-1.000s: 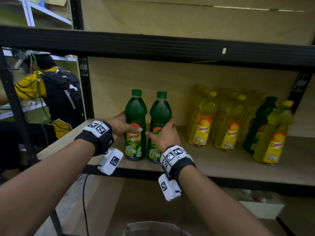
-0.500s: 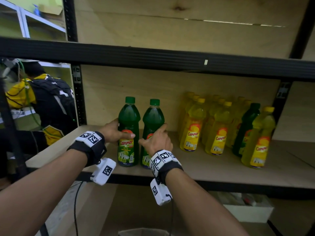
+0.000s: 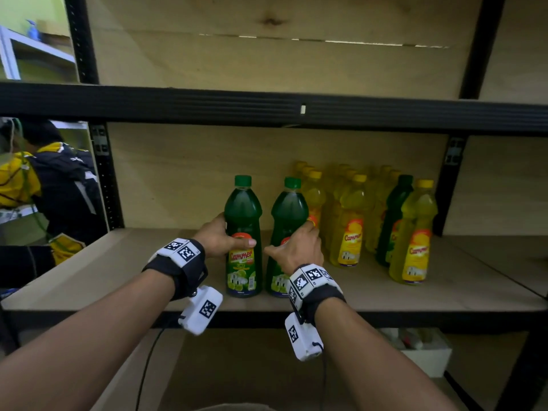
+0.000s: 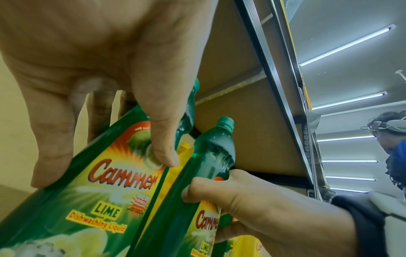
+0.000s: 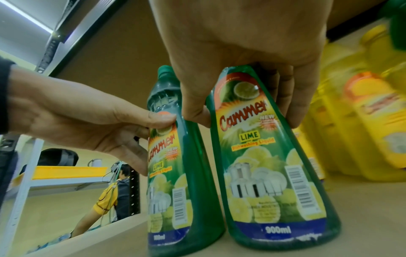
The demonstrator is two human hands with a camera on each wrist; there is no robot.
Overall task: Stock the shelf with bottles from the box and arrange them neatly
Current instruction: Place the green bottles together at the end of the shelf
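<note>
Two green bottles stand upright side by side on the shelf (image 3: pixel 444 295). Left hand (image 3: pixel 221 237) grips the left green bottle (image 3: pixel 243 232); right hand (image 3: pixel 296 247) grips the right green bottle (image 3: pixel 289 215). Labels read "Cammer", "LIME Dishwashing Liquid". Only the right wrist view shows "900ml". Yellow bottles (image 3: pixel 350 221) crowd just right.

The shelf (image 3: pixel 385 295) is viewed from head height, forward and slightly downward, with the forearms entering from 6 o'clock. From very near, each wrist view is aimed upward along its hand. Both green bottles (image 3: pixel 243 232) (image 4: pixel 211 165) (image 5: pixel 270 156) are shared by all three views.
</note>
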